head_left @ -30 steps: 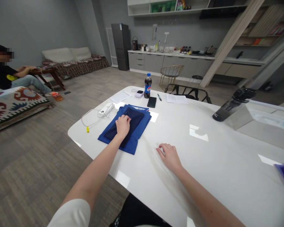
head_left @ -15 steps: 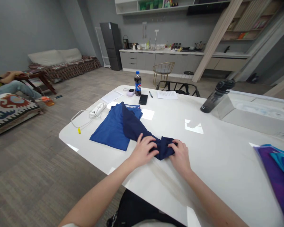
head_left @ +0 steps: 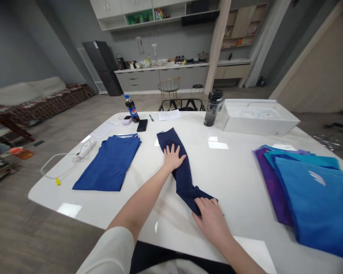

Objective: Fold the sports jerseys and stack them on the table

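A long, narrow strip of dark navy fabric (head_left: 184, 177), a folded garment by its look, lies on the white table in front of me. My left hand (head_left: 173, 157) rests flat on its upper part with fingers spread. At the near end, which is bunched, my right hand (head_left: 210, 220) has its fingers curled over the cloth, the thumb underneath at the edge. A folded blue garment (head_left: 108, 163) lies to the left, apart from both hands. On the right is a pile of folded clothes with a lighter blue piece (head_left: 314, 198) on top and a purple one (head_left: 274, 190) below.
On the white table (head_left: 234, 175) stand a cola bottle (head_left: 132, 109), a dark tumbler (head_left: 213, 108) and a white box (head_left: 257, 123). A phone (head_left: 142, 125), a pen (head_left: 151, 117), papers (head_left: 169, 115) and a white power strip with cable (head_left: 86, 149) lie near the edges.
The navy cloth has come off the blue garment and lies stretched out to its right. My left hand has flattened upon it; my right hand has come nearer. The view has turned right.
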### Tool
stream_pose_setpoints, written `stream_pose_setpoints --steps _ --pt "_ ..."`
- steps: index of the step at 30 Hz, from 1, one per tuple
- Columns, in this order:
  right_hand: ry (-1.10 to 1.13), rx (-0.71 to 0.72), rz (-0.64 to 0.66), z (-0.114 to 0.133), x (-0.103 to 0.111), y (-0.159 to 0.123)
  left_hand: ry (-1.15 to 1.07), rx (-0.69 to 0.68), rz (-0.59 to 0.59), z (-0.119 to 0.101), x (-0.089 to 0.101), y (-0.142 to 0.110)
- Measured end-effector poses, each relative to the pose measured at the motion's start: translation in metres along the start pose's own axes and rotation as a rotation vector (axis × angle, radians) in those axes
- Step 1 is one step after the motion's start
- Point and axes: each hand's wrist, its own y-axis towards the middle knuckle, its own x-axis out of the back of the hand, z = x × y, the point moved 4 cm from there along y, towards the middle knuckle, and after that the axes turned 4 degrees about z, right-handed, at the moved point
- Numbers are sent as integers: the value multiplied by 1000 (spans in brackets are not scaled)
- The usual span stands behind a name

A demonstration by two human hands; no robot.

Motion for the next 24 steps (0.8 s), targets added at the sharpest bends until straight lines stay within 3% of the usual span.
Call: stream_pose_setpoints --steps 4,7,12,15,19,24 --pt "-8 -49 -36 -3 6 -29 7 -265 89 -80 -22 17" --pt "35 -74 -10 3 6 -47 10 -313 110 -114 -35 27" --pt "255 38 233 29 5 -70 37 -279 68 -125 -42 38" --pt "448 109 281 34 16 -68 83 -290 -37 -126 -35 32" --pt "545 -7 131 2 32 -40 87 -320 -227 -138 -23 14" --pt "302 -214 -98 -52 33 3 -24 -227 -162 -150 -25 13"
